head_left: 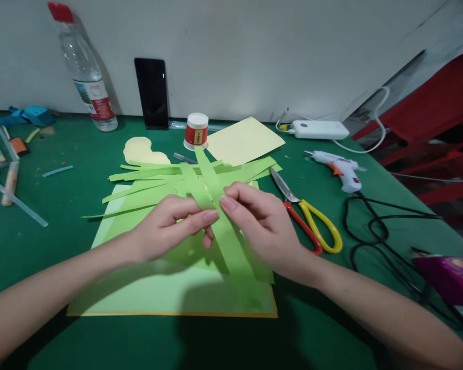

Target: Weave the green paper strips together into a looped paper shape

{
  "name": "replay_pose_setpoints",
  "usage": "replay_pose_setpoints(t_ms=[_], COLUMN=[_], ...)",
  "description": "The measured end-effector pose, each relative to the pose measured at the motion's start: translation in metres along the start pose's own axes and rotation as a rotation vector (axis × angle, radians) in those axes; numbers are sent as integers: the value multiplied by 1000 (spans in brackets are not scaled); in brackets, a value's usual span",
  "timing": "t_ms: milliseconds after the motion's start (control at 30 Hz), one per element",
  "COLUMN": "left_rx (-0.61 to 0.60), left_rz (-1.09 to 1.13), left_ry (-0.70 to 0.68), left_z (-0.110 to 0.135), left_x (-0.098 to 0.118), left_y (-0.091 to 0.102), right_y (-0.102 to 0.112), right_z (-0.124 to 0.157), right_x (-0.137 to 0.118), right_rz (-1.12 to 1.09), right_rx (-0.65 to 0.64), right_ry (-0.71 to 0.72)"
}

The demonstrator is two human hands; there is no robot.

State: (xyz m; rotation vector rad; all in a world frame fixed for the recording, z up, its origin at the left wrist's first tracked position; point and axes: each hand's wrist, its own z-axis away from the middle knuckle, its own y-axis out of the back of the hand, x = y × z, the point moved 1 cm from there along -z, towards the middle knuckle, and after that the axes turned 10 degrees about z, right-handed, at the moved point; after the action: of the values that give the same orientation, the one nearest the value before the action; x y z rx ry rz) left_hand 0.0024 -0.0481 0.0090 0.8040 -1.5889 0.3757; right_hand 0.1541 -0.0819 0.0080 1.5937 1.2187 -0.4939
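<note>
My left hand point(177, 221) pinches green paper strips between thumb and fingers near the middle of the view. Close beside it, my right hand point(264, 223) pinches the same green paper strips point(224, 241), which cross each other at the fingertips. One long strip slants from near the paper cup down toward the front. Beneath my hands lie several loose green strips point(139, 187) on a stack of green paper sheets point(150, 293). Scissors point(304, 216) with red and yellow handles lie just right of my right hand, blades pointing away.
At the back stand a water bottle point(88, 82), a black phone point(152, 92) and a red-and-white paper cup point(196, 131). Cream paper point(247, 139) lies behind the strips. To the right are a glue gun point(339, 169), black cable point(370, 231), power strip point(320, 129) and purple tool point(447, 280).
</note>
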Motion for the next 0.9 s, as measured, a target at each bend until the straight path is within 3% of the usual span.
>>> replay_pose_setpoints(t_ms=[200, 367, 533, 733, 900], left_rx=[69, 117, -3, 89, 137], left_rz=[54, 97, 35, -4, 65], left_ry=[-33, -22, -16, -90, -52], left_z=[0, 1, 0, 1, 1], left_x=[1, -1, 2, 4, -1], left_y=[-2, 1, -2, -5, -5], right_y=[-4, 2, 2, -2, -1], right_z=[2, 1, 1, 2, 3], right_x=[0, -2, -2, -1, 1], right_rz=[-112, -74, -48, 2, -72], right_rx=[34, -37, -17, 48, 71], right_ry=[-118, -71, -24, -36, -60])
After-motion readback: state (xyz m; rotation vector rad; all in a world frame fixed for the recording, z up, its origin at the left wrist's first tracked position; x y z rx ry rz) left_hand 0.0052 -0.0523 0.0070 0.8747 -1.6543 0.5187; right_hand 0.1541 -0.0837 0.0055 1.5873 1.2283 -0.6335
